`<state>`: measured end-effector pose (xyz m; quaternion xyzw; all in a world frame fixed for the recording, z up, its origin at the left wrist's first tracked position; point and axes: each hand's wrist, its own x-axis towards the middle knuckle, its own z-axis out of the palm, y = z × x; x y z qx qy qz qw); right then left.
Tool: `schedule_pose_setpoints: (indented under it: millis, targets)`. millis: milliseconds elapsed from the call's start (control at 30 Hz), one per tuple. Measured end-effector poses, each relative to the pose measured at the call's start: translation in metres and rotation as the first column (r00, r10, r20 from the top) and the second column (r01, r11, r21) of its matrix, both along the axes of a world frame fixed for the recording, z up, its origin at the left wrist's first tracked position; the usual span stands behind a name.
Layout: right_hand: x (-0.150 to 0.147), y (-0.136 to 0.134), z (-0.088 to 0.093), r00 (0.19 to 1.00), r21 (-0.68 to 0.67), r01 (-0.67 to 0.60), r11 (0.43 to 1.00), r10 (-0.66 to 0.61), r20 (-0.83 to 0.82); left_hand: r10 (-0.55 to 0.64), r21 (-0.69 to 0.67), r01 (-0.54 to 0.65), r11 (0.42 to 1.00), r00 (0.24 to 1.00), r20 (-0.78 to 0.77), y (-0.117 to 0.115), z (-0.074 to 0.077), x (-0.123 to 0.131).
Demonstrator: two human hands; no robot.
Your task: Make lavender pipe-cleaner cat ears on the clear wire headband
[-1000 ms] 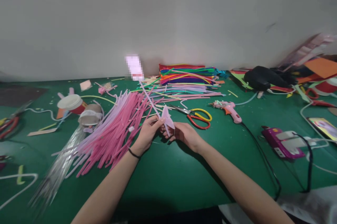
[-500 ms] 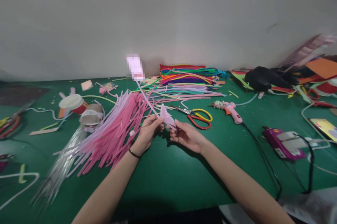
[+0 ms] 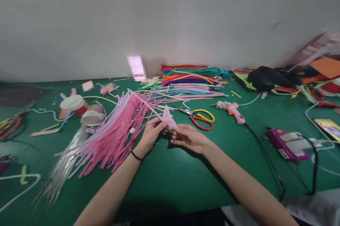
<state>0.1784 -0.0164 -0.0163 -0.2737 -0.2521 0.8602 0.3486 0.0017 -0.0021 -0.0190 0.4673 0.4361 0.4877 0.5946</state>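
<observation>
- While the left hand (image 3: 152,134) pinches a folded lilac piece (image 3: 168,117) between thumb and fingers, the right hand (image 3: 191,139) grips its lower right edge with thumb and fingertips.
- Grip state: thumb and fingers of both hands are closed up on the piece; the exact contact under the left thumb is hidden.
- Position of piece: between the two hands, in front of the person, its pointed tip upward, over the green table (image 3: 186,187).
- Long lilac strip (image 3: 145,103) runs from the left hand up and to the left, over a bundle of pink stems (image 3: 118,137); cannot tell whether it is joined to the piece.
- Black band (image 3: 136,155) around the left wrist.
- Scissors (image 3: 189,112) lie beyond the right hand, blades pointing left, one handle yellow, the other red.
- Pink glue gun (image 3: 232,108) lies right of the scissors, nozzle to the left.
- Stack of multicoloured stems (image 3: 188,78) sits at the back, near the pale partition (image 3: 106,24).
- Purple power strip (image 3: 288,144) at far right.
</observation>
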Motion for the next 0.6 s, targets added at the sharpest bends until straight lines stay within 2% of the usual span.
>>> schedule_pose_setpoints:
  millis: [133, 233, 467, 600]
  targets:
    - [-0.003, 0.003, -0.001, 0.998, -0.107, 0.037, 0.994, -0.043, -0.051, 0.03, -0.042, -0.028, 0.999, 0.998, 0.058, 0.002, -0.002, -0.001]
    - [-0.003, 0.005, -0.002, 0.994, -0.17, 0.088, 0.982, -0.098, -0.054, 0.057, -0.041, -0.055, 0.998, 0.998, 0.031, 0.002, -0.001, -0.003]
    - [0.0, 0.004, 0.005, 0.97, 0.024, 0.219, 0.975, -0.221, 0.101, 0.092, 0.088, -0.074, 0.993, 0.972, -0.215, 0.001, 0.006, -0.004]
    - [0.003, 0.004, 0.011, 0.949, 0.1, 0.246, 0.964, -0.26, 0.18, 0.079, 0.056, -0.07, 0.996, 0.98, -0.181, 0.001, 0.006, -0.003]
